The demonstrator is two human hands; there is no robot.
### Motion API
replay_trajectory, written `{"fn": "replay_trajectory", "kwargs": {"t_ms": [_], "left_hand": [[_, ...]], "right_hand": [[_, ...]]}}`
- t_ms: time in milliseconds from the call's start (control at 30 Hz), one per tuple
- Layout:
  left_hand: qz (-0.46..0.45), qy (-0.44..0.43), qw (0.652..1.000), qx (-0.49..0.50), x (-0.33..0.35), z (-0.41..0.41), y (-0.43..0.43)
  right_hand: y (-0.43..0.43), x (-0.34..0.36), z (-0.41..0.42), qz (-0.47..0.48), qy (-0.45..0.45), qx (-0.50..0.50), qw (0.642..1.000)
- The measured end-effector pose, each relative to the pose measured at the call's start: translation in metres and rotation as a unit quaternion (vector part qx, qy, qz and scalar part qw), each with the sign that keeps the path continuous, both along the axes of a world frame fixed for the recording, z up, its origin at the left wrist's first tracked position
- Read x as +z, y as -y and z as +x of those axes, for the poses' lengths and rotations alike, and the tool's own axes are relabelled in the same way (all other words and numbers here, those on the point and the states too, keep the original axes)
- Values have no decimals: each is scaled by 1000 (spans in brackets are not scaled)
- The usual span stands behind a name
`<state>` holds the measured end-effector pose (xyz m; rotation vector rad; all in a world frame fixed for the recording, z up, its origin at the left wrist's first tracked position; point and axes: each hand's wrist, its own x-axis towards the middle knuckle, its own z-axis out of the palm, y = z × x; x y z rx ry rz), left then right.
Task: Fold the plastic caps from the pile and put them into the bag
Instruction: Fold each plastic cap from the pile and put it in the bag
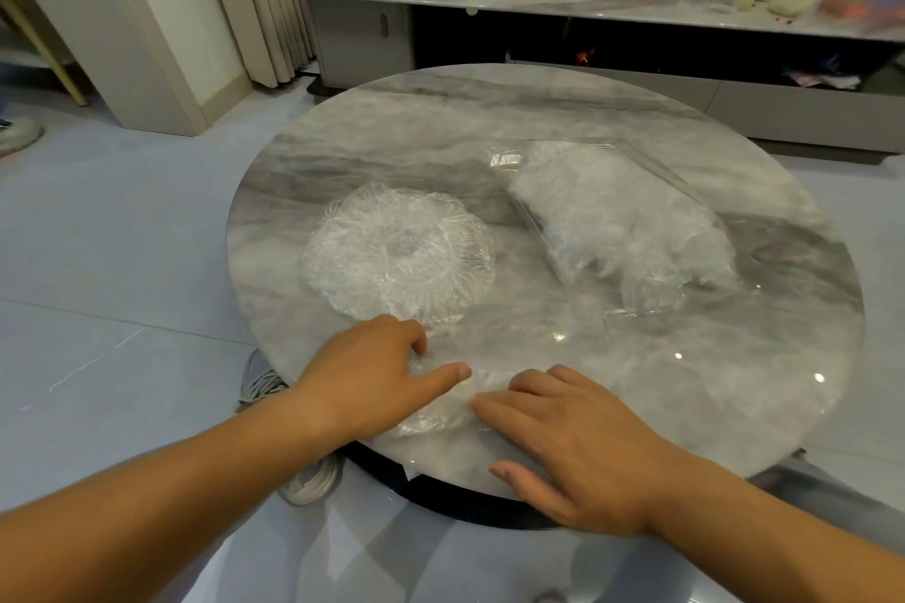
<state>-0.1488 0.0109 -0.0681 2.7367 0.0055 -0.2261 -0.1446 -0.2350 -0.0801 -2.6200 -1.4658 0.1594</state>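
at table (563, 348) edge, left hand (372, 375) and right hand (578, 446) press 1 cap (440, 419), gripping nothing.

On the tabletop (538, 113), the pile of caps (396, 255) is lying left of the bag (622, 220); one cap (440, 411) is sitting nearest, under both hands.
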Motion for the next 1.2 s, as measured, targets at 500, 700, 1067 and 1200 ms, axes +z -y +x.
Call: {"fn": "replay_trajectory", "kwargs": {"t_ms": [500, 700, 1067, 1200], "left_hand": [[-172, -79, 979, 74, -2, 11, 6], [-475, -186, 841, 180, 2, 9, 10], [-621, -221, 730, 179, 3, 4, 17], [-593, -248, 748, 165, 3, 2, 24]], "right_hand": [[-10, 3, -5, 76, -50, -71, 993], [-11, -5, -7, 62, -76, -64, 993], [9, -5, -11, 140, -101, -61, 983], [15, -2, -16, 205, -22, -63, 977]]}}
